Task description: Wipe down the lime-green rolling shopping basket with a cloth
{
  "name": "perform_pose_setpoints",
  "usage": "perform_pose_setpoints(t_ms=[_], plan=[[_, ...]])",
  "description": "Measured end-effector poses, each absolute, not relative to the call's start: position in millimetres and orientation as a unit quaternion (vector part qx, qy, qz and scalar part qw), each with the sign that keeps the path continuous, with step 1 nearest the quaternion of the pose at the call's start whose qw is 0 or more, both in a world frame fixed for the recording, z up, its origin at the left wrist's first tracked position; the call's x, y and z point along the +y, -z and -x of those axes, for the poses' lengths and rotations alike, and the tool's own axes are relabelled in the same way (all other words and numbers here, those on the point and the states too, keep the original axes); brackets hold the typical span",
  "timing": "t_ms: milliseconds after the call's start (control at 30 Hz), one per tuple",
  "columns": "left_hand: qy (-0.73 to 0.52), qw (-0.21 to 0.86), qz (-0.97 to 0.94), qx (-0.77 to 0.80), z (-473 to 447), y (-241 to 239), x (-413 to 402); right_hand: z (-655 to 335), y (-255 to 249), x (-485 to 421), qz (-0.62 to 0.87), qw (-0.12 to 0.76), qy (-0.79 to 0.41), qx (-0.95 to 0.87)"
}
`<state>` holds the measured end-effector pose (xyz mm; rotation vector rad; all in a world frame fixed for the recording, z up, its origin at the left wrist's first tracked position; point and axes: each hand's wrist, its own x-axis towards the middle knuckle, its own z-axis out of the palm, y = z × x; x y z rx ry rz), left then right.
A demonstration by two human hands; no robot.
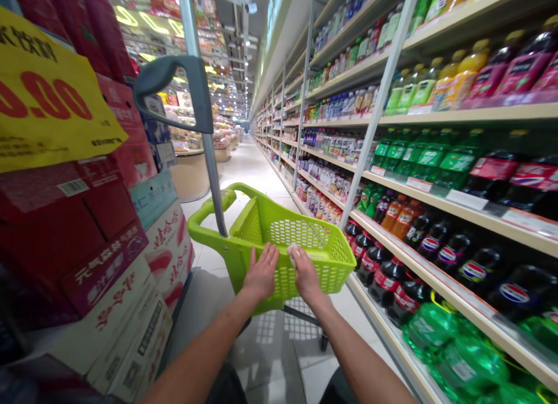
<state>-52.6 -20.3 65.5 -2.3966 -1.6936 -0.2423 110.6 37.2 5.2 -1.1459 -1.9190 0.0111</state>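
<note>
A lime-green shopping cart basket point(325, 235) with perforated sides stands before me, and I see nothing inside it. My left hand point(263, 270) lies with its fingers stretched out against the near side of the basket. A small crumpled white tissue or cloth point(293, 253) is pinched in my right hand point(306, 276), at the basket's near rim. The cart's grey metal pole point(213, 171) rises on the left and carries a dark grey looped handle point(203, 96).
Shelves point(414, 186) of bottled drinks line the right side closely. On the left, stacked drink cartons point(100, 229) stand under a yellow price sign point(47, 96). A tiled aisle floor point(248, 160) stretches ahead, past rounded display stands point(187, 174).
</note>
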Motion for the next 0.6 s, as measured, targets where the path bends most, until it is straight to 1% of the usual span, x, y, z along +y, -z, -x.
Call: perform_pose_setpoints(t_ms=[100, 233, 300, 367, 433, 500, 600], plan=[[0.134, 0.133, 0.804, -0.563, 82.3, -72.9, -31.8, -120.0, -4.6, 39.3, 0.478, 0.442, 0.004, -0.759], [0.265, 0.232, 0.673, -0.65, 130.6, -86.5, -45.0, -142.9, -1.3, 43.7, 0.522, 0.47, 0.006, -0.712], [0.278, 0.244, 0.653, -0.661, 141.3, -90.0, -47.1, -117.3, -8.5, 43.1, 0.486, 0.494, -0.004, -0.721], [0.281, 0.235, 0.655, -0.66, 143.3, -91.0, -46.1, -69.0, -23.6, 39.2, 0.417, 0.51, -0.021, -0.752], [0.296, 0.23, 0.64, -0.671, 143.7, -92.3, -43.2, -16.5, -42.4, 33.1, 0.361, 0.5, -0.047, -0.785], [0.299, 0.234, 0.618, -0.688, 148.0, -96.5, -39.6, 22.4, -58.2, 26.1, 0.338, 0.495, -0.05, -0.799], [0.26, 0.231, 0.63, -0.694, 161.2, -106.7, -35.6, 41.9, -69.4, 15.3, 0.312, 0.479, -0.039, -0.819]])
